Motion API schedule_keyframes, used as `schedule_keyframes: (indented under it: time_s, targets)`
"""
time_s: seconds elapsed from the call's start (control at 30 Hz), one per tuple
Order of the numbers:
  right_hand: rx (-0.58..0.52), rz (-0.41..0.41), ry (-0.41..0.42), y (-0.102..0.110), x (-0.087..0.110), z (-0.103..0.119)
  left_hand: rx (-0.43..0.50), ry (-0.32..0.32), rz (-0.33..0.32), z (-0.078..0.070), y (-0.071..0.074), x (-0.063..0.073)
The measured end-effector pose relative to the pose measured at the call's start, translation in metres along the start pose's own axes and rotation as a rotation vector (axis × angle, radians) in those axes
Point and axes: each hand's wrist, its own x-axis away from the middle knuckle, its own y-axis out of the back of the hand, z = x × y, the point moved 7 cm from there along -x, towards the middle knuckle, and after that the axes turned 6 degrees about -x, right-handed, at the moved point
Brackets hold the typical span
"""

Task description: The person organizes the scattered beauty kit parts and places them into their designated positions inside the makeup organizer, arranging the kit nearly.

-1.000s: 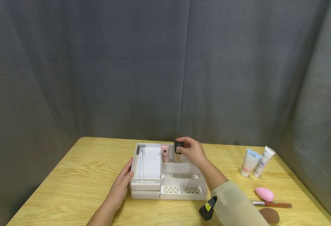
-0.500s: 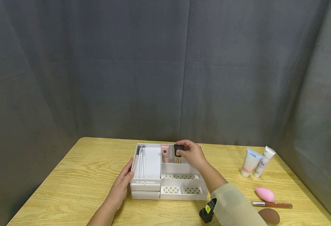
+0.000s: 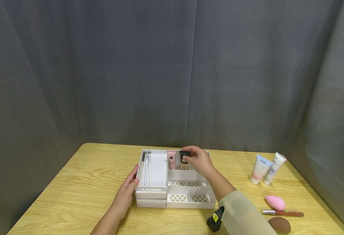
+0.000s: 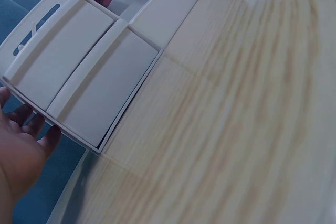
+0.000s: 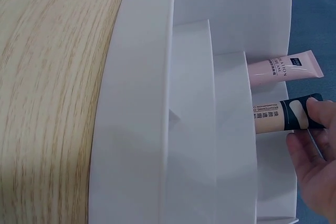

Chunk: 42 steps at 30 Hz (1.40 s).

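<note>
A white desktop organizer (image 3: 159, 166) stands on the wooden table. My right hand (image 3: 200, 160) pinches the black upper end of a black-and-beige foundation tube (image 5: 270, 117), held upright in the back right compartment with its lower part behind the divider. Beside it leans a pink cream tube (image 5: 283, 69) in the same compartment. Against the organizer's left side rests my left hand (image 3: 126, 192), fingers along the wall and thumb near the top edge. Several thin makeup brushes (image 3: 146, 169) lie in the long left compartment, above two drawers (image 4: 100, 72).
At the right of the table stand a blue-and-pink tube (image 3: 259, 169) and a white tube (image 3: 273, 169). Nearer lie a pink makeup sponge (image 3: 275, 202), a lip gloss tube (image 3: 289, 213) and a brown egg-shaped sponge (image 3: 280, 225). Grey curtains (image 3: 142, 81) surround the table.
My right hand has lowered the foundation tube a little into the back compartment and shifted it slightly left. The left hand stays in place on the organizer.
</note>
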Motion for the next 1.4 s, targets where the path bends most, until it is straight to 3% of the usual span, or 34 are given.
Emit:
schedule_keyframes:
  time_s: [0.37, 0.63, 1.1, 1.4]
  targets:
    - [0.008, -0.011, 0.021, 0.008, 0.003, 0.002, 0.006, 0.031, 0.012, 0.0, 0.0, 0.0]
    - [0.008, -0.011, 0.04, 0.02, 0.006, 0.005, 0.012, 0.02, 0.01, -0.001, 0.0, 0.0]
    - [0.039, -0.068, 0.098, 0.061, 0.013, 0.006, 0.007, 0.038, 0.015, 0.0, 0.0, -0.001]
    - [0.041, -0.108, 0.078, 0.095, 0.02, -0.001, 0.016, 0.031, 0.017, -0.003, -0.001, 0.0]
